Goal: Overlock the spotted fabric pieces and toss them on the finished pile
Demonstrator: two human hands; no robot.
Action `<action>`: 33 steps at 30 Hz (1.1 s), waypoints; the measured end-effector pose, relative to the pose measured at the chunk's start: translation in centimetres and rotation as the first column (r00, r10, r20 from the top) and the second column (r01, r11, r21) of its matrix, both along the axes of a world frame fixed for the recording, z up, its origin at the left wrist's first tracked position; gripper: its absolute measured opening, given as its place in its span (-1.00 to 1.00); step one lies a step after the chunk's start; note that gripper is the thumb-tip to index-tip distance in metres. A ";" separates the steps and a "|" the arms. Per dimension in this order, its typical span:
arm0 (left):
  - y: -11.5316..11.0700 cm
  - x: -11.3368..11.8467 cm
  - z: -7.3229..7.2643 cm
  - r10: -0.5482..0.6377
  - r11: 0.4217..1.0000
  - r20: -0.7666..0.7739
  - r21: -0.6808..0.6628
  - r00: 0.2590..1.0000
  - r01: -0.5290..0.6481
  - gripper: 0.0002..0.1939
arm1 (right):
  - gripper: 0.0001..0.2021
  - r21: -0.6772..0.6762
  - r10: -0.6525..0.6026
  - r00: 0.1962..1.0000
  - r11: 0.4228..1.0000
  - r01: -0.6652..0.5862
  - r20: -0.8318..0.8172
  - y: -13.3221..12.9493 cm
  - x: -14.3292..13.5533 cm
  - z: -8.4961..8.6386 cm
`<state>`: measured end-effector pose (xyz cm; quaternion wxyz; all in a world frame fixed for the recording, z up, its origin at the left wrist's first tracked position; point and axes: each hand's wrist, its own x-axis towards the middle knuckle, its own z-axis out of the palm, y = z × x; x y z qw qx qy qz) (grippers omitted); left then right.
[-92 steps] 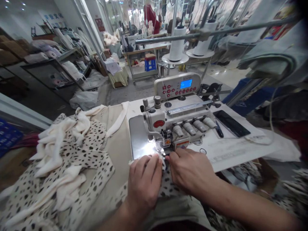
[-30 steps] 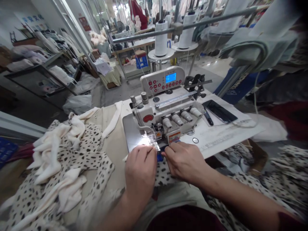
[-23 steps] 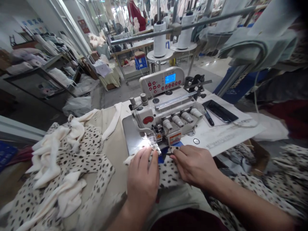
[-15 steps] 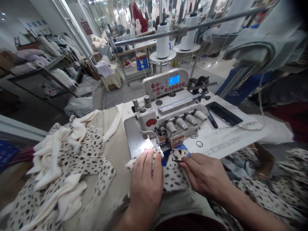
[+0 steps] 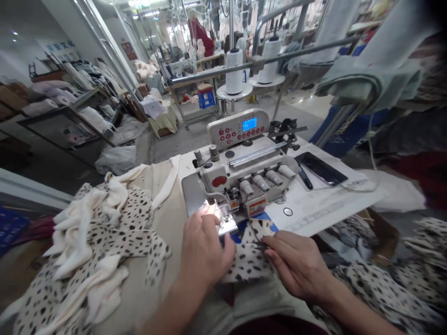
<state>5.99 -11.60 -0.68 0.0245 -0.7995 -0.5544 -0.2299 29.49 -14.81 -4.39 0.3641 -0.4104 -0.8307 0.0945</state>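
"How are the two hands placed?"

"The left hand is at the brightly lit needle area of a white sewing machine with a red oval badge. Its thumb is spread well away from the bent fingers; I cannot tell whether the fingertips press on anything."

"And the right hand?"

"Thumb and fingers pinch a slim, dark, pointed tool, whose tip lies over the cloth."

"Which cloth, and where?"

"A soft cream fabric piece with black spots, in front of the machine and between the hands. Something flat and blue shows beside its upper corner."

"What else is near?"

"On the white counter, right of the machine, there's a thin black ring, then a dark, narrow pen-shaped object beside a glossy black phone. To the left spreads a loose heap of plain cream and black-spotted fabric. Behind the machine stand two white thread cones."
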 end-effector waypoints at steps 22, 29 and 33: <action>-3.8 -4.2 -0.7 0.404 0.890 0.543 -0.418 0.736 -0.181 -0.61 | -0.74 -0.066 0.158 0.853 0.973 -0.220 -0.498 0.5 -9.6 1.1; -5.8 2.2 -2.2 0.042 0.945 0.576 -0.288 0.816 0.154 -0.74 | -0.78 -0.339 -0.257 0.762 0.939 0.052 -0.595 -0.7 -7.6 -1.0; -4.1 4.6 -2.4 -0.188 0.954 0.434 -0.133 0.881 0.269 -0.75 | -0.62 -0.606 -0.512 0.528 0.796 -0.004 -0.677 -0.3 -6.1 -1.7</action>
